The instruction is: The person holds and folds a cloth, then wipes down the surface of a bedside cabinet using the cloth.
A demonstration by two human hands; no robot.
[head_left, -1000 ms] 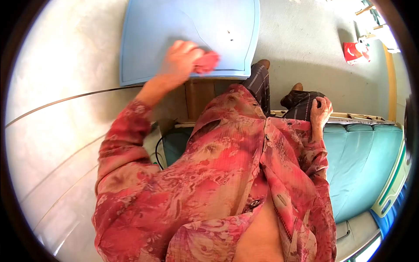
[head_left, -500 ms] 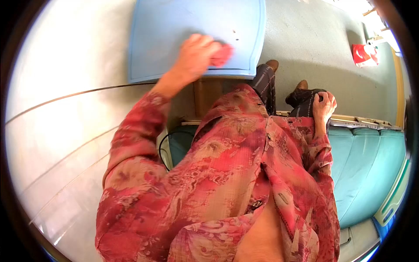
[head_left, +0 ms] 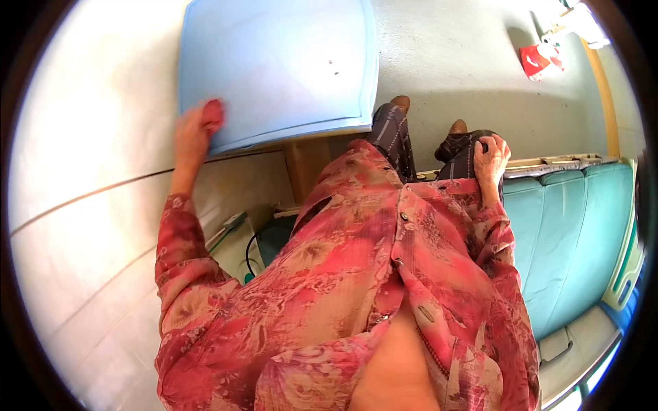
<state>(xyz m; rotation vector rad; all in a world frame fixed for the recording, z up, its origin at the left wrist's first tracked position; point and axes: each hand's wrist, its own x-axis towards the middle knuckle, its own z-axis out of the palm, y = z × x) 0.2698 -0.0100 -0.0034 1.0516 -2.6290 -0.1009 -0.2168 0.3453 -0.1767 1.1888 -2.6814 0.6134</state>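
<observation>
My left hand (head_left: 191,140) is closed around a small red cloth (head_left: 213,116), its outline partly blurred. Hand and cloth are at the left edge of a light-blue tabletop (head_left: 274,68), by the near corner; whether they press on it I cannot tell. A few small dark specks (head_left: 334,67) lie on the right part of that surface. On my right knee, in dark patterned trousers (head_left: 458,162), rests my right hand (head_left: 491,162), fingers draped over the kneecap and holding nothing.
A pale tiled wall (head_left: 89,137) runs along the left. Beneath the tabletop stands a wooden leg (head_left: 306,168). I sit by a teal cushioned bench (head_left: 569,240). A red packet (head_left: 540,61) lies on the grey floor (head_left: 452,55), far right.
My left hand has swept left with the red cloth, from the tabletop's near middle to its left edge. My right hand stays on the knee. The whole view has shifted slightly.
</observation>
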